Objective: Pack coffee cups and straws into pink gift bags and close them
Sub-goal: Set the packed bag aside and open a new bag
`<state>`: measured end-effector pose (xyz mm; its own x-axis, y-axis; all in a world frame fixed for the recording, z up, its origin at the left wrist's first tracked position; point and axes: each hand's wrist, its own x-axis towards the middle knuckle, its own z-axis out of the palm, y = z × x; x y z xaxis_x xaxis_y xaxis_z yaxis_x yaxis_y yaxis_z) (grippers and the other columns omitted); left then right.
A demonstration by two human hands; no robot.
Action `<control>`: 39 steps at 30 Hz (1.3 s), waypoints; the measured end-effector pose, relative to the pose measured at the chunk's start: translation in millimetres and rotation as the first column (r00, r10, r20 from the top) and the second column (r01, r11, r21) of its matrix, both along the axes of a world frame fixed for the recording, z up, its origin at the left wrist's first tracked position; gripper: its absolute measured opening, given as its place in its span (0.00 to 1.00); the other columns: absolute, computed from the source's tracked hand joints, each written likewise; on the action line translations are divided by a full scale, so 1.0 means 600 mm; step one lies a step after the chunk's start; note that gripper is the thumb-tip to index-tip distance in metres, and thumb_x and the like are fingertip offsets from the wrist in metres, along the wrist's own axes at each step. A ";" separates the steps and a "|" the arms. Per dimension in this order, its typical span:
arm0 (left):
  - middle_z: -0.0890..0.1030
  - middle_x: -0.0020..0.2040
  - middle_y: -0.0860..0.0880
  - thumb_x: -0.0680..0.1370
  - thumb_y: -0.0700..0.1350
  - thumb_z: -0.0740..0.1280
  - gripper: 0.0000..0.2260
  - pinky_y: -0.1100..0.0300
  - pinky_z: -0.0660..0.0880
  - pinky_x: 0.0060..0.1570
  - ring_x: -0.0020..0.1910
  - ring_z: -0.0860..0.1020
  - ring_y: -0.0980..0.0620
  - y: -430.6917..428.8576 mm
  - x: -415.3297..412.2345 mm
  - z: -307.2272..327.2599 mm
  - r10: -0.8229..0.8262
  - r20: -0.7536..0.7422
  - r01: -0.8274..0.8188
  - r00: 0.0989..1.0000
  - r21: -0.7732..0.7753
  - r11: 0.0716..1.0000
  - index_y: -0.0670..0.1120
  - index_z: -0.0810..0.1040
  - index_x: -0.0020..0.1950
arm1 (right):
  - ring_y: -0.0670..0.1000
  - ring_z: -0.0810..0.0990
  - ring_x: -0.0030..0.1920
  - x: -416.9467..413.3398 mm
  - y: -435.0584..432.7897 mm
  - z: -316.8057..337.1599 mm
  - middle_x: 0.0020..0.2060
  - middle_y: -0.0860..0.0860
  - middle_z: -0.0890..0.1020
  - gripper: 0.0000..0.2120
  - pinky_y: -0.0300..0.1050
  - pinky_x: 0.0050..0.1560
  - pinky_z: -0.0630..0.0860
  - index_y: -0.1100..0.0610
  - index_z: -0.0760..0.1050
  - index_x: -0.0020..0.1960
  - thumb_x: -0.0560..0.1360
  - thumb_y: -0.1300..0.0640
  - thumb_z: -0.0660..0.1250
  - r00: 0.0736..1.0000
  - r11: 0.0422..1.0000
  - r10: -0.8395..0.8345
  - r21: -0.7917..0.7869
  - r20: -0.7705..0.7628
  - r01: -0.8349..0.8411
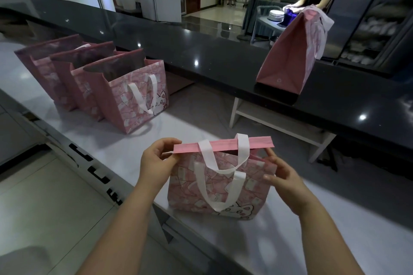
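A pink gift bag (190,190) with a cat print and white handles stands on the white counter near me. Its top edge is folded flat into a pink strip. My left hand (156,161) pinches the left end of that strip. My right hand (283,174) is at the bag's right top corner, its fingertips touching the bag just under the strip. Whatever is inside the bag is hidden. No cups or straws are in sight.
Three more pink bags (134,96) stand with open tops at the far left of the white counter (93,131). A closed pink bag (288,56) stands on the raised black counter (201,51) at the right. A person stands behind it by a stack of plates (276,15).
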<state>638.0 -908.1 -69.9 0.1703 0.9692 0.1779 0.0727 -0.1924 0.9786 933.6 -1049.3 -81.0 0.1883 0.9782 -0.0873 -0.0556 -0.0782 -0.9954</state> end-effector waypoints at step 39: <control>0.81 0.45 0.63 0.70 0.51 0.76 0.12 0.70 0.72 0.49 0.50 0.78 0.64 0.000 -0.035 0.009 0.021 -0.355 0.059 0.935 0.213 0.975 0.57 0.74 0.44 | 0.42 0.80 0.50 -0.035 0.042 0.022 0.45 0.39 0.80 0.20 0.33 0.50 0.77 0.40 0.74 0.51 0.71 0.63 0.74 0.816 0.915 -0.372 0.323 0.442 0.242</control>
